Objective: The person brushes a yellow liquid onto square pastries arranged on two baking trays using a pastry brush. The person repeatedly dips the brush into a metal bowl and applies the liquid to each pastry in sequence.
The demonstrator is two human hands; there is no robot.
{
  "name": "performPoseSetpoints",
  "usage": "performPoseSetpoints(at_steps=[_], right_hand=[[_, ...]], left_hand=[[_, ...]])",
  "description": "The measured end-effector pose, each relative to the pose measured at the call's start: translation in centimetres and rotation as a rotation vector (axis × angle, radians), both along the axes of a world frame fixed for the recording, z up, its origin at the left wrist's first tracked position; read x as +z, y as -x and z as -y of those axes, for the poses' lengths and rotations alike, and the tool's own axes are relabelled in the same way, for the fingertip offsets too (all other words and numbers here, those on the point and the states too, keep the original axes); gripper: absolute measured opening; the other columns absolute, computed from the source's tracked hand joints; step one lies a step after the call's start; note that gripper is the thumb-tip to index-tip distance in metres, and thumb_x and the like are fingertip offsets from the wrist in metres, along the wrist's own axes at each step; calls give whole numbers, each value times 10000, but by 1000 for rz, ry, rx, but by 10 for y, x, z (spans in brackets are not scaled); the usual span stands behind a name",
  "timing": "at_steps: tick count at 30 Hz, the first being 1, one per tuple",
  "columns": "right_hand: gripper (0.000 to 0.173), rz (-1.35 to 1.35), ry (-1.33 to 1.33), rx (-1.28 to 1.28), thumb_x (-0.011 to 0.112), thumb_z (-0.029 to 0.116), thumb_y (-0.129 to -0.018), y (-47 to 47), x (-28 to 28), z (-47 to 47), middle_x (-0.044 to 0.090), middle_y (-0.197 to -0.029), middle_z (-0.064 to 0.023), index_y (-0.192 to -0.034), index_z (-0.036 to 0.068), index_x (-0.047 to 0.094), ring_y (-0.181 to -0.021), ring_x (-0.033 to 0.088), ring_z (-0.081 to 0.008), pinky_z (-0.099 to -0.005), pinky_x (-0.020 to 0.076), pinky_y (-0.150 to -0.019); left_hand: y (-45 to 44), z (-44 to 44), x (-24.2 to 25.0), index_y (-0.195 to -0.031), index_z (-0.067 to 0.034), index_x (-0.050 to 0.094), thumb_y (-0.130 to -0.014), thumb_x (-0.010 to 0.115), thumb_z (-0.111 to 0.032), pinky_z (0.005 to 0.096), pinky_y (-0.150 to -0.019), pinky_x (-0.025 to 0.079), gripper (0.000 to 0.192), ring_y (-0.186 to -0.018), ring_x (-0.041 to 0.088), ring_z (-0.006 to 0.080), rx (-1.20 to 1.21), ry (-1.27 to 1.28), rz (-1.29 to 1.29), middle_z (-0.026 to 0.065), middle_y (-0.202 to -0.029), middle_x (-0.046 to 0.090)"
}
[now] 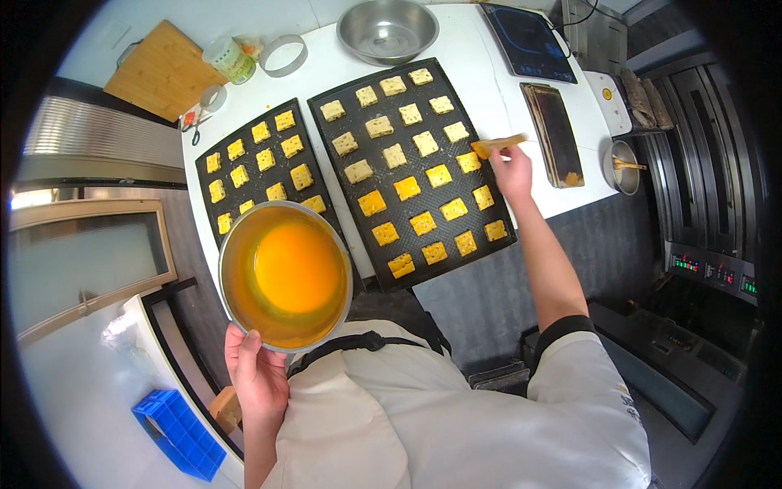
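My left hand (259,373) grips the rim of a metal bowl (229,275) holding orange-yellow liquid, like beaten egg, over the near part of the left black baking tray (275,147). My right hand (512,174) holds a pastry brush (501,143) by the right edge of the right black baking tray (437,150). The brush's orange-wet end is just above a glazed dough square (468,162). On the right tray the nearer squares are coated yellow-orange, while the farther ones, such as a pale dough square (425,143), are uncoated. Squares visible on the left tray are yellow.
A large steel bowl (388,30) stands behind the trays, with an induction cooker (528,43) at the back right. Stacked dark trays (553,134) and a small metal pot (624,168) lie right. Metal rings (284,56), scissors (195,131) and a wooden board (165,70) are back left.
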State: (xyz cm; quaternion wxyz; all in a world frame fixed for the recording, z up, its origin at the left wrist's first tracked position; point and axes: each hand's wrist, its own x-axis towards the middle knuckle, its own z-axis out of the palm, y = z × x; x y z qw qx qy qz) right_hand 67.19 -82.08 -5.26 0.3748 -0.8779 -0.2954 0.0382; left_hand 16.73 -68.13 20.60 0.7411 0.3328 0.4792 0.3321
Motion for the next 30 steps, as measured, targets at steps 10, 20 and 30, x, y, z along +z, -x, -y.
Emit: performPoseSetpoints(at_steps=[10,20,30], right_hand=[[196,-201,24,168,730,109,-965,85,39,30,758,-976,-77,-1158,74,722,-862,733,-213,-339,591,-776],[123,-604,-697,342,656,66,-1018,201,248,-46,723,-927,-102,-1111,-7,620,-706,686,-108,-240,596,-648],[175,340,-119,918,753,159,-901,281,297,-78,760,-1025,-30,-1074,149,773,-794,730,-271,-364,576,-621]], left_hand=[[10,18,-6,-1099,-60,594,-1050,552,-74,419,-939,611,66,-1056,703,201,89,5,5,85,-1144,705],[17,8,-6,-1021,-31,592,-1029,552,22,394,-873,667,67,-959,712,168,75,9,-35,75,-1039,687],[37,2,9,-948,-28,525,-1004,576,38,384,-946,645,101,-1170,663,196,-28,-6,-2,107,-1490,517]])
